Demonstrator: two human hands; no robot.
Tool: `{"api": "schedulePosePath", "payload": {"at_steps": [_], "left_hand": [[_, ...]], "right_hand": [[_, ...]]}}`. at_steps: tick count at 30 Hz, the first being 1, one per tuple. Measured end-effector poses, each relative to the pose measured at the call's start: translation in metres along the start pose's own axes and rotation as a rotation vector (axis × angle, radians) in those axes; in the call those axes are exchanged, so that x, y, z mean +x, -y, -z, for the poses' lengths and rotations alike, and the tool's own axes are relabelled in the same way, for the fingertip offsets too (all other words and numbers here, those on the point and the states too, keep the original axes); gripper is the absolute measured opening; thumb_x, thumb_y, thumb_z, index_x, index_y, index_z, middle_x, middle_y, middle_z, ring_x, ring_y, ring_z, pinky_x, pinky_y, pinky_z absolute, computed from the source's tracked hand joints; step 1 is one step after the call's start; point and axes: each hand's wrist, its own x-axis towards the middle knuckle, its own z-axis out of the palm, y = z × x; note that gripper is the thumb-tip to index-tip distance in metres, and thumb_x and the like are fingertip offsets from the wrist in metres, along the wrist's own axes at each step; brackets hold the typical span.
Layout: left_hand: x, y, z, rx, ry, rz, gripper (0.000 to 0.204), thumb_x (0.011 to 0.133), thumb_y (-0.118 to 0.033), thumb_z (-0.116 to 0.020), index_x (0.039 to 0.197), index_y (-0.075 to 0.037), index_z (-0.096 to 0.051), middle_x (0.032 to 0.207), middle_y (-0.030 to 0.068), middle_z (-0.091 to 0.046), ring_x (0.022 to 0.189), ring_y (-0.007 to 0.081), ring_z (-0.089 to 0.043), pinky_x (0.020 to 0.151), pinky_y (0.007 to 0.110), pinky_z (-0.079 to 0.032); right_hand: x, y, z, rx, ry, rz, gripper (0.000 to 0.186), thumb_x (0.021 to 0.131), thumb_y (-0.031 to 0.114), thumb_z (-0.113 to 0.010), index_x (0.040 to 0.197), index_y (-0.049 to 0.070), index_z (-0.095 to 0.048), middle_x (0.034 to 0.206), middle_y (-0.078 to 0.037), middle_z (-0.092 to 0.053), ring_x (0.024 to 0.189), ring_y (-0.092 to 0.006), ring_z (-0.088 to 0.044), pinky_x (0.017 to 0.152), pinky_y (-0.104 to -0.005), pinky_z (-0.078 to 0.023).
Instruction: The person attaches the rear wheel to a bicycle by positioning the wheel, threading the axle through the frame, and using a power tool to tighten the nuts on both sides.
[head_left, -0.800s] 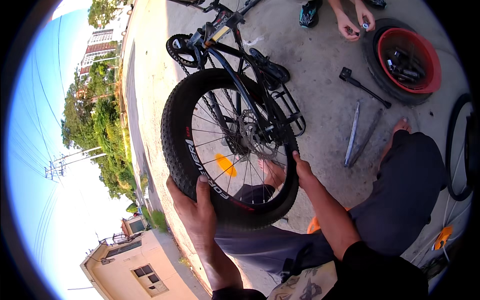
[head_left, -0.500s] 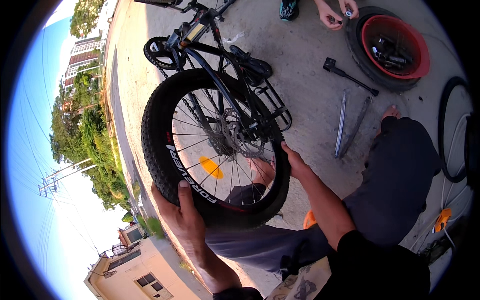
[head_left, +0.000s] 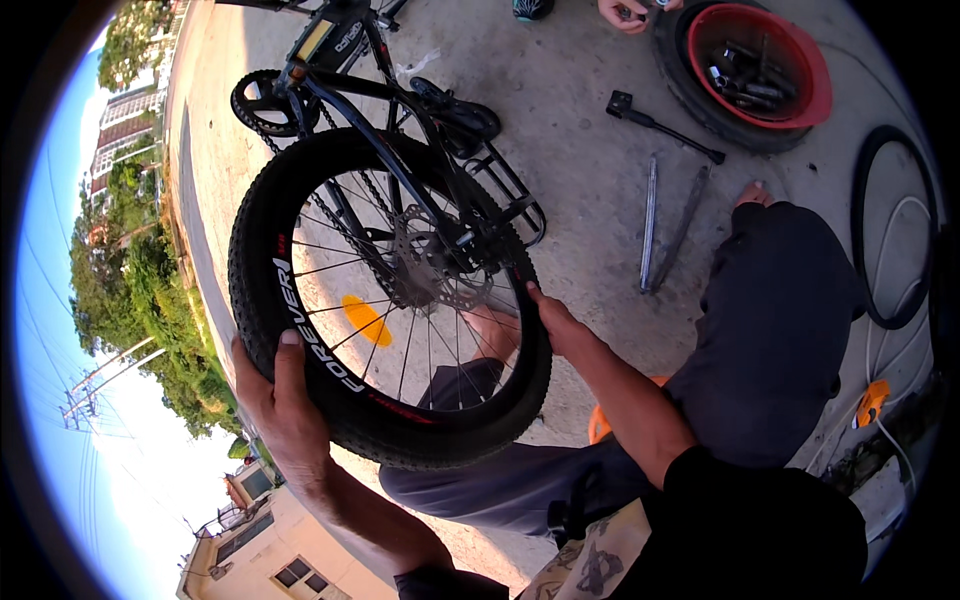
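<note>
A black bicycle wheel (head_left: 272,200) with a knobby tyre, a yellow spoke reflector (head_left: 367,320) and a disc rotor (head_left: 470,290) is attached to a black bicycle frame (head_left: 350,85) lying behind it. My left hand (head_left: 285,400) is closed round the tyre at its lower left, thumb on the sidewall. My right hand (head_left: 555,318) grips the tyre's right side. My bent legs, in dark trousers (head_left: 760,330), are beneath and beside the wheel.
A red tub of dark sockets (head_left: 810,110) rests inside a loose tyre. A black wrench (head_left: 675,135) and two metal bars (head_left: 650,225) lie on the concrete. A co-worker's hand (head_left: 625,15) shows at the top. Another tyre (head_left: 868,250), white cable and orange object (head_left: 870,402) lie at right.
My view has shifted, so ground objects appear higher and further left. The wheel and both my hands have moved slightly leftward relative to the ground, with my grip on the tyre kept.
</note>
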Motion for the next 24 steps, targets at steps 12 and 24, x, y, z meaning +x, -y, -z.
{"api": "schedulePosePath", "payload": {"at_steps": [12, 24], "left_hand": [[0.013, -0.011, 0.003, -0.081, 0.149, 0.011, 0.044, 0.092, -0.022, -0.061, 0.124, 0.007, -0.052, 0.1, 0.0111, -0.064, 0.083, 0.014, -0.058, 0.076, 0.024, -0.047], [0.037, 0.0, 0.003, -0.275, 0.215, -0.011, 0.048, 0.089, -0.021, -0.064, 0.124, 0.01, -0.051, 0.104, 0.0159, -0.065, 0.089, 0.0174, -0.063, 0.082, 0.027, -0.05]], "right_hand": [[0.027, 0.019, 0.015, -0.231, -0.067, 0.084, 0.05, 0.103, 0.047, -0.042, 0.112, 0.003, -0.063, 0.108, -0.011, -0.065, 0.093, -0.0196, -0.064, 0.083, -0.0351, -0.053], [0.024, 0.004, 0.03, -0.208, 0.01, -0.007, 0.051, 0.098, 0.056, -0.043, 0.096, 0.008, -0.059, 0.074, -0.003, -0.059, 0.063, -0.0197, -0.061, 0.056, -0.0347, -0.051]]}}
